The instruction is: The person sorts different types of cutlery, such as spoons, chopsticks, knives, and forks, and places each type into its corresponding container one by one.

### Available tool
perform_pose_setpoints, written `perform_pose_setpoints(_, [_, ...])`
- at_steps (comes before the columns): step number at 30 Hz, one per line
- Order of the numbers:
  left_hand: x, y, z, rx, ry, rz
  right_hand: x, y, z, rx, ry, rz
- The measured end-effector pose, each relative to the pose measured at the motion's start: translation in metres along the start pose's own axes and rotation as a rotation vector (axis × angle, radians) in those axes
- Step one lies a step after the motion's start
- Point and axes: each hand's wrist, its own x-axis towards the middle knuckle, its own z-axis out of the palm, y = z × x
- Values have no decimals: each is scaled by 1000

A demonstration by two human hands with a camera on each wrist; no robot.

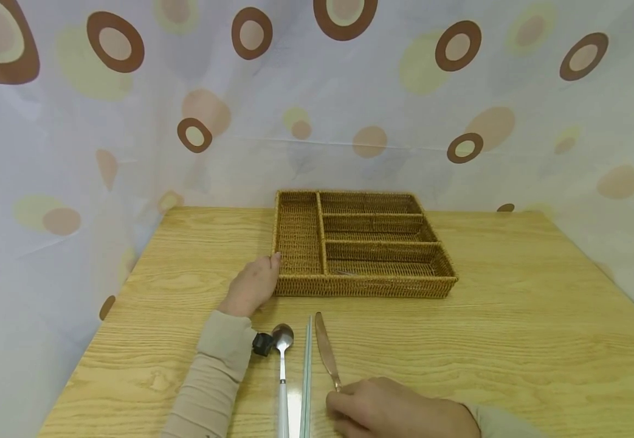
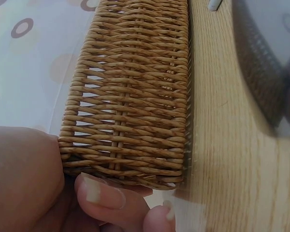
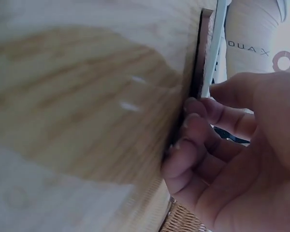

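Observation:
A woven wicker cutlery tray with several compartments lies on the table. My left hand grips its near left corner, thumb at the rim; the left wrist view shows fingertips under the end of the woven wall. My right hand holds a copper-coloured table knife by its handle, fingers curled at it. The blade points away toward the tray, and the hand hides most of the handle. Left of the knife lie pale green chopsticks and a spoon with a white handle.
The wooden table reaches back to a patterned cloth that hangs behind and at both sides. A thin shiny piece shows inside the tray's front compartment. A small black device sits at my left wrist, beside the spoon's bowl.

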Motion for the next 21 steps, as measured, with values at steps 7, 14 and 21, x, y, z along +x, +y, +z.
perform_pose_setpoints(7, [1, 0, 0, 11, 8, 3, -2, 0, 2, 53, 2, 68])
perform_pose_setpoints(14, [0, 0, 0, 11, 7, 9, -8, -2, 2, 169, -46, 282])
perform_pose_setpoints(21, [0, 1, -1, 5, 10, 7, -18, -2, -1, 231, -17, 400])
